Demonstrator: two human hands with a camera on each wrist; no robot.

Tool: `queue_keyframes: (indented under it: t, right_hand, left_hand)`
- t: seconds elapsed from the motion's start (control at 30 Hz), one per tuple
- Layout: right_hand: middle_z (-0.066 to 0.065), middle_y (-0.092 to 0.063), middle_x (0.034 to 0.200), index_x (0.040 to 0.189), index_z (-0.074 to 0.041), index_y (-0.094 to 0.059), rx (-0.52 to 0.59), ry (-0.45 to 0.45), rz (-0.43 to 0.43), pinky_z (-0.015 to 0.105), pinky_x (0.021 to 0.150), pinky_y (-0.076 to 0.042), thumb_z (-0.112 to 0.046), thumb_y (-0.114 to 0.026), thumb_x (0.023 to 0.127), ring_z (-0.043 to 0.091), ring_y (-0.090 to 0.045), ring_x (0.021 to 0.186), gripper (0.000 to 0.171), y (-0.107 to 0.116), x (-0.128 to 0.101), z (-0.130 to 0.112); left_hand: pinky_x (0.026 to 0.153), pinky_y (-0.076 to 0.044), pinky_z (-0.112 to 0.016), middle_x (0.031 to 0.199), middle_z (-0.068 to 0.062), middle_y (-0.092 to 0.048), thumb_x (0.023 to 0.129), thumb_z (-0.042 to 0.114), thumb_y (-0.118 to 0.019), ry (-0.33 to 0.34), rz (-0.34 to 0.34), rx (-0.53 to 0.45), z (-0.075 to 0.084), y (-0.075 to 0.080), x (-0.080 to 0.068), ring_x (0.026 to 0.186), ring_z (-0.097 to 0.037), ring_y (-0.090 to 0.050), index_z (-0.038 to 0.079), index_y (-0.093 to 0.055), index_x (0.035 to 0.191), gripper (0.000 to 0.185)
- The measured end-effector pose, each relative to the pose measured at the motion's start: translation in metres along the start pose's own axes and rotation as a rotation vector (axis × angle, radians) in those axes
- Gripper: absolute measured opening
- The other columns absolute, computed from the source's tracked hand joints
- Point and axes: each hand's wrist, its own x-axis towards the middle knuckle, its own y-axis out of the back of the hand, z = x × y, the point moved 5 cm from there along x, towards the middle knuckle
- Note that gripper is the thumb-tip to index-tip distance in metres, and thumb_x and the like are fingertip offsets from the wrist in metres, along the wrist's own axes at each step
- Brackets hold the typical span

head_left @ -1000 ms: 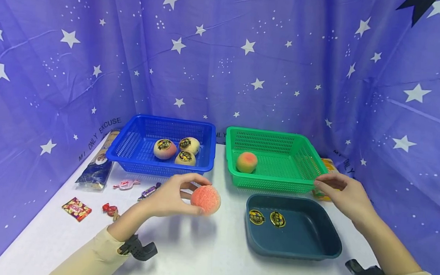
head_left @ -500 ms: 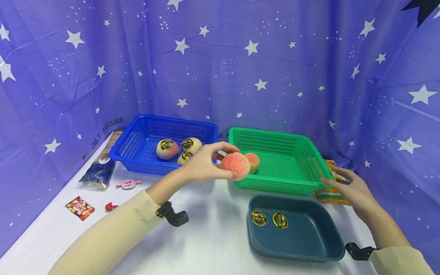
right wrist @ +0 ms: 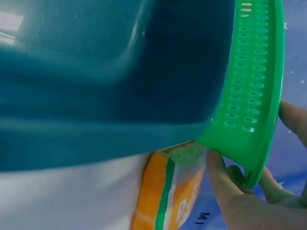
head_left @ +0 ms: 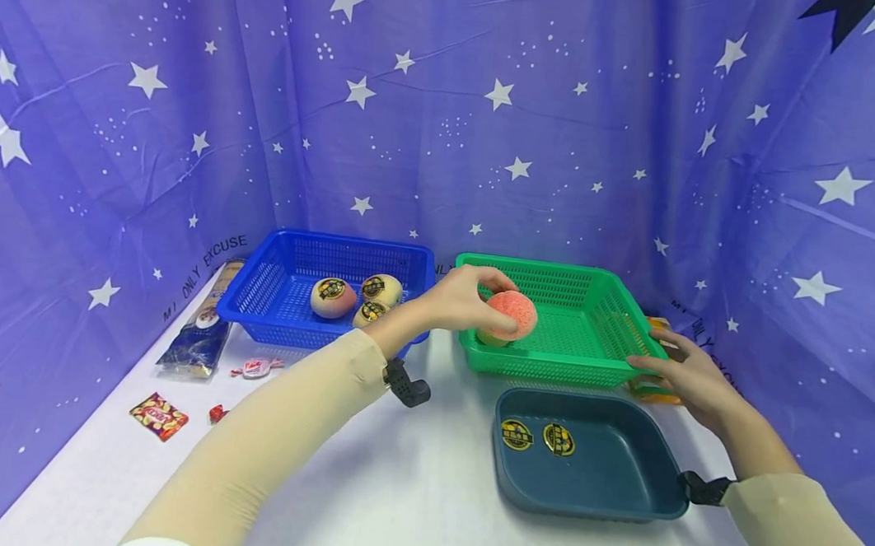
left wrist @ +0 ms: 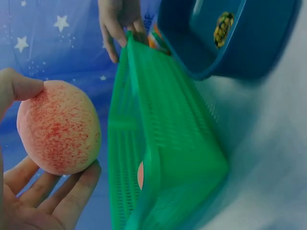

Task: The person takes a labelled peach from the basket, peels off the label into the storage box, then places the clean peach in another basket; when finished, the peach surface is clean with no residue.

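My left hand holds a pinkish-red peach between thumb and fingers, over the left part of the green basket. In the left wrist view this held peach is above the basket rim, thumb on one side and fingertips on the other. Another peach lies in the basket, mostly hidden behind the held one. At the basket's front right corner my right hand grips the rim. The right wrist view has the fingers and thumb on either side of that green corner.
A blue basket with several stickered round fruits stands left of the green one. Nearer is a dark teal tub. An orange packet lies beside the green basket. Candies, a snack packet and a long bag lie left.
My left hand has carried the peach from over the table, up and rightward, to over the green basket. The right hand has stayed near the basket corner and now grips it.
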Motion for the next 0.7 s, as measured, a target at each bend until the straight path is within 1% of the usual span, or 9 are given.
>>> queue_keyframes:
  t: [0.03,0.1,0.17,0.2,0.23,0.33,0.5,0.63,0.7]
  right_hand:
    - [0.043,-0.005,0.178,0.177,-0.001,0.002,-0.007,-0.002,-0.004,0.028,0.101,-0.059,-0.041,-0.069,0.111,0.014,-0.072,0.120,0.105,0.000,0.000,0.000]
    - [0.046,-0.008,0.176,0.177,0.000,0.001,-0.022,-0.009,-0.006,0.029,0.102,-0.059,-0.042,-0.069,0.111,0.031,-0.068,0.133,0.105,0.001,-0.001,-0.001]
    - [0.048,-0.006,0.175,0.177,-0.001,0.001,-0.028,-0.019,-0.009,0.045,0.112,-0.057,-0.044,-0.069,0.110,0.049,-0.054,0.147,0.105,0.001,-0.002,-0.002]
    - [0.048,-0.004,0.175,0.177,-0.002,0.001,-0.027,-0.024,-0.011,0.053,0.117,-0.054,-0.044,-0.069,0.110,0.057,-0.045,0.152,0.105,0.001,-0.002,-0.003]
    - [0.048,-0.003,0.175,0.178,-0.003,0.001,-0.019,-0.030,-0.011,0.060,0.121,-0.050,-0.044,-0.069,0.110,0.060,-0.039,0.156,0.106,0.001,-0.002,-0.002]
    - [0.047,0.004,0.176,0.178,-0.005,0.002,0.006,-0.048,-0.007,0.073,0.127,-0.037,-0.044,-0.071,0.109,0.062,-0.032,0.159,0.107,0.002,-0.002,-0.001]
    - [0.047,0.004,0.176,0.178,-0.006,0.002,0.020,-0.055,-0.003,0.075,0.128,-0.034,-0.043,-0.071,0.109,0.062,-0.030,0.160,0.107,0.003,-0.002,0.001]
    - [0.047,0.006,0.176,0.178,-0.007,0.004,0.016,-0.058,-0.007,0.078,0.128,-0.032,-0.041,-0.071,0.110,0.064,-0.025,0.161,0.107,0.003,-0.002,0.001]
    - [0.046,0.008,0.176,0.178,-0.008,0.004,0.007,-0.062,-0.005,0.076,0.128,-0.035,-0.041,-0.070,0.110,0.064,-0.027,0.161,0.107,0.003,-0.001,0.001]
  left_hand:
    - [0.090,-0.062,-0.035,0.139,-0.001,-0.070,0.091,0.036,-0.087,0.001,-0.013,0.012,0.001,0.000,0.003,0.120,-0.021,-0.068,0.021,-0.072,0.142,0.055]
    - [0.092,-0.061,-0.036,0.138,-0.002,-0.069,0.091,0.036,-0.087,0.000,-0.039,0.028,0.001,-0.001,0.009,0.123,-0.020,-0.064,0.020,-0.072,0.141,0.055]
    - [0.093,-0.061,-0.036,0.137,-0.002,-0.069,0.091,0.035,-0.087,0.006,-0.061,0.033,0.001,-0.001,0.014,0.124,-0.020,-0.063,0.019,-0.072,0.140,0.054]
    - [0.093,-0.061,-0.037,0.135,-0.002,-0.069,0.090,0.035,-0.087,0.014,-0.067,0.036,0.001,-0.001,0.016,0.123,-0.020,-0.063,0.019,-0.072,0.140,0.054]
    - [0.092,-0.061,-0.037,0.133,-0.002,-0.069,0.090,0.035,-0.088,0.025,-0.069,0.036,0.000,-0.001,0.018,0.122,-0.020,-0.063,0.019,-0.073,0.139,0.054]
    - [0.090,-0.061,-0.036,0.129,-0.001,-0.069,0.089,0.036,-0.089,0.065,-0.069,0.046,-0.002,-0.002,0.025,0.119,-0.018,-0.063,0.019,-0.074,0.137,0.053]
    - [0.089,-0.062,-0.033,0.125,0.001,-0.071,0.088,0.037,-0.090,0.109,-0.070,0.080,-0.002,-0.008,0.036,0.114,-0.016,-0.065,0.016,-0.073,0.137,0.056]
    - [0.090,-0.062,-0.031,0.125,0.000,-0.072,0.087,0.035,-0.090,0.114,-0.079,0.087,0.000,-0.014,0.046,0.114,-0.016,-0.066,0.015,-0.073,0.137,0.057]
    - [0.090,-0.062,-0.032,0.127,-0.001,-0.072,0.087,0.035,-0.090,0.112,-0.086,0.084,0.001,-0.019,0.051,0.115,-0.017,-0.066,0.015,-0.072,0.138,0.057]
